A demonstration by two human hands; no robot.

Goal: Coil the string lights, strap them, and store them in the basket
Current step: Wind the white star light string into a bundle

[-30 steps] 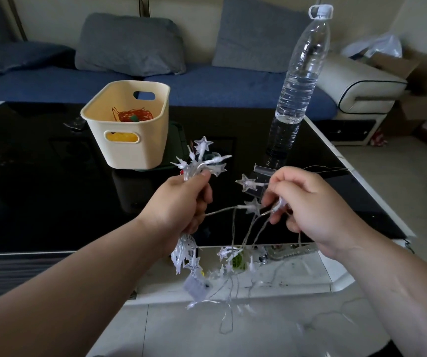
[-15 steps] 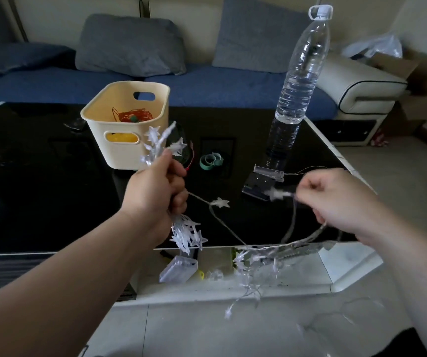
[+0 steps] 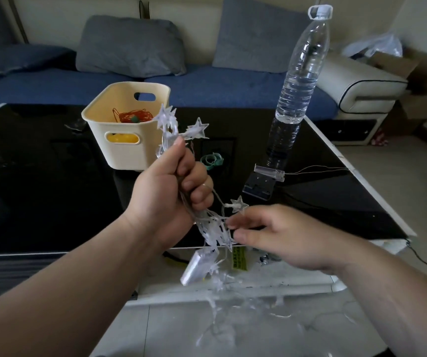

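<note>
- Head view: the left hand [image 3: 166,191] is clamped in a fist round the gathered string lights [image 3: 211,229], held up over the near edge of the black table [image 3: 39,189].
- The bundle's long axis runs steeply. Stars stick out above the fist, in front of the basket [image 3: 119,155], and the lower end slants down and to the right, where a small clear battery box [image 3: 197,266] dangles.
- The right hand [image 3: 284,238] sits just right of that lower end, with thumb and forefinger pinched together on a strand at the bundle.
- One star [image 3: 239,204] stands on a short loop between the two hands.
- A loose, blurred tail hangs below the bundle, past the table's edge. It lies down and to the left of the right hand, so I judge that hand the better placed to fetch the next loop.
- The green strap [image 3: 212,159] lies on the table beyond the left fist, between the basket and the water bottle [image 3: 300,73], apart from both hands.
</note>
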